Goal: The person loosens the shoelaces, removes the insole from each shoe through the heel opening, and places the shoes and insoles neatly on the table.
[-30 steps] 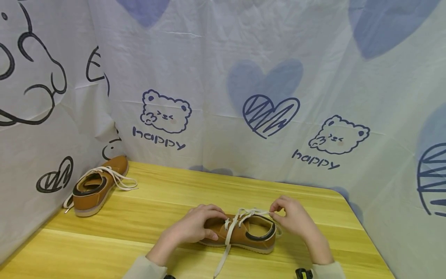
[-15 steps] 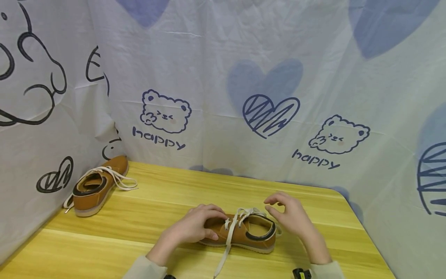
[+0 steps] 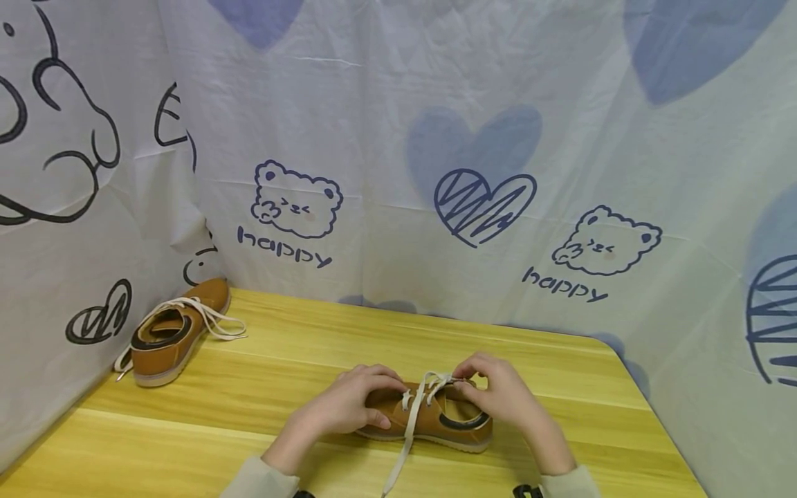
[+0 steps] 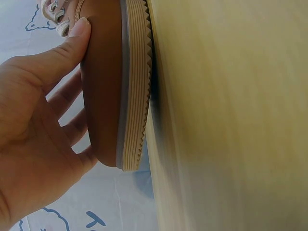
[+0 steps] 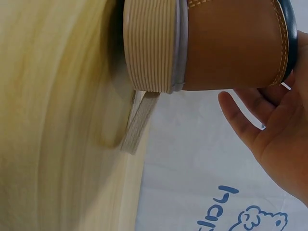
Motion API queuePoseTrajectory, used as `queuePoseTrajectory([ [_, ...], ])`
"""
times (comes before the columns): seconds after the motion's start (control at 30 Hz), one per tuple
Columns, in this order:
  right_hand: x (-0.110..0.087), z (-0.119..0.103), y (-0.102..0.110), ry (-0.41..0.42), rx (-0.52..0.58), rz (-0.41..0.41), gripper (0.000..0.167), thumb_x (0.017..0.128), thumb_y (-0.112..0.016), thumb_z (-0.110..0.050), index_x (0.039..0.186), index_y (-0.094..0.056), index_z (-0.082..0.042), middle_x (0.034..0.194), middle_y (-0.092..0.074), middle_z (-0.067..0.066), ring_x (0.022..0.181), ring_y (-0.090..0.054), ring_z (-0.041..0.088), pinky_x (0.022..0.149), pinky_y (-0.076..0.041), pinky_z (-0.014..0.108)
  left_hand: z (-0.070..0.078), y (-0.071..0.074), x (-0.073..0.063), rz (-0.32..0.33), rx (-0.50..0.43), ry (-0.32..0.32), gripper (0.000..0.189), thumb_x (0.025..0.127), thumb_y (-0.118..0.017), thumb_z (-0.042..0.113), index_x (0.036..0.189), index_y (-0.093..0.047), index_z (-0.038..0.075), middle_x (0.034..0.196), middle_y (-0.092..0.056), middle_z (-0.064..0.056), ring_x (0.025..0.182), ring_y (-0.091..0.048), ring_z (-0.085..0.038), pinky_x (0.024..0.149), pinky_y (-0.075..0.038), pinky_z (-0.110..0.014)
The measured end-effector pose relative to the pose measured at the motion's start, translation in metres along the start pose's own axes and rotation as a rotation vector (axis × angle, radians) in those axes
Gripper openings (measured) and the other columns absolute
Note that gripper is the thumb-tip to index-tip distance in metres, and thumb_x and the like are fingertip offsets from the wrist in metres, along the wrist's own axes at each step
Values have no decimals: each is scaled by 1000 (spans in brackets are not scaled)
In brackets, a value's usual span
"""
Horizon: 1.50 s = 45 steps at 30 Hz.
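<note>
A brown lace-up shoe (image 3: 429, 434) lies on the table, toe to the left in the head view. My left hand (image 3: 349, 402) grips its toe, thumb on the near side; in the left wrist view the other fingers lie partly behind the toe. My right hand (image 3: 501, 395) is over the shoe's opening, thumb and forefinger pinching the white shoelace (image 3: 410, 425) near the tongue. One lace end hangs over the near side onto the table. In the right wrist view the heel (image 5: 231, 45) hides the right fingertips, and a lace loop (image 5: 139, 122) hangs beyond the sole.
A second brown shoe (image 3: 163, 356) with loose white laces stands at the table's left edge, against the cloth. Printed white cloth (image 3: 386, 263) hangs behind and on both sides of the yellow wooden table (image 3: 280, 339).
My right hand let go of a lace held out past the heel, lifted with parted fingers, then came left and down to the laces by the tongue. My left hand stayed put.
</note>
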State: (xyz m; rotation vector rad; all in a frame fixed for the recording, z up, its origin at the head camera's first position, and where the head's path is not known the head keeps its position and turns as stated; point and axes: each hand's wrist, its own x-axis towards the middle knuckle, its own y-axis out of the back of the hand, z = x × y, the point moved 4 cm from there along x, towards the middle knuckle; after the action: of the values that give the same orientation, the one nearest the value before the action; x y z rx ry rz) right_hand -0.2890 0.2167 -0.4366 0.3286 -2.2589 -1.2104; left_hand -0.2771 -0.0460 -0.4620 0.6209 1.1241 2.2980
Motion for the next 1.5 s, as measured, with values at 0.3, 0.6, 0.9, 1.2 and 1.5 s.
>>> queuePoseTrajectory([
  [0.3, 0, -3, 2, -18, 2, 0, 11, 94, -76, -9, 97, -75, -20, 92, -66, -15, 87, -64, 5, 88, -58, 47, 0, 0, 0, 1, -2, -1, 55, 84, -86, 23, 136, -69, 25, 142, -61, 2, 132, -53, -29, 110, -38, -60],
  [0.6, -7, 13, 17, -138, -12, 36, 13, 94, -76, -10, 94, -73, -22, 92, -66, -13, 90, -65, 11, 93, -55, 52, 0, 0, 0, -6, -13, 1, 55, 84, -86, 24, 136, -69, 25, 142, -60, 3, 132, -53, -29, 111, -37, -61],
  [0.9, -11, 26, 24, -171, -34, -13, 12, 92, -76, -8, 91, -73, -20, 91, -65, -10, 89, -63, 14, 89, -55, 50, 1, 0, 0, -4, -10, 3, 55, 84, -86, 23, 137, -69, 22, 142, -60, 2, 132, -53, -30, 111, -36, -61],
  [1.2, -12, 27, 22, -184, -24, -95, 7, 94, -76, -12, 92, -74, -18, 91, -65, -8, 89, -62, 12, 89, -55, 53, 1, 0, 0, -6, -16, 9, 54, 85, -85, 22, 137, -69, 23, 142, -60, 2, 133, -52, -30, 112, -36, -61],
  [1.5, -5, 16, 18, -101, -10, 58, 10, 93, -77, -9, 102, -76, -15, 99, -71, -7, 97, -68, 23, 89, -56, 51, 1, 0, -1, -2, -9, 2, 55, 85, -85, 22, 137, -69, 23, 142, -60, 2, 133, -52, -30, 111, -36, -61],
])
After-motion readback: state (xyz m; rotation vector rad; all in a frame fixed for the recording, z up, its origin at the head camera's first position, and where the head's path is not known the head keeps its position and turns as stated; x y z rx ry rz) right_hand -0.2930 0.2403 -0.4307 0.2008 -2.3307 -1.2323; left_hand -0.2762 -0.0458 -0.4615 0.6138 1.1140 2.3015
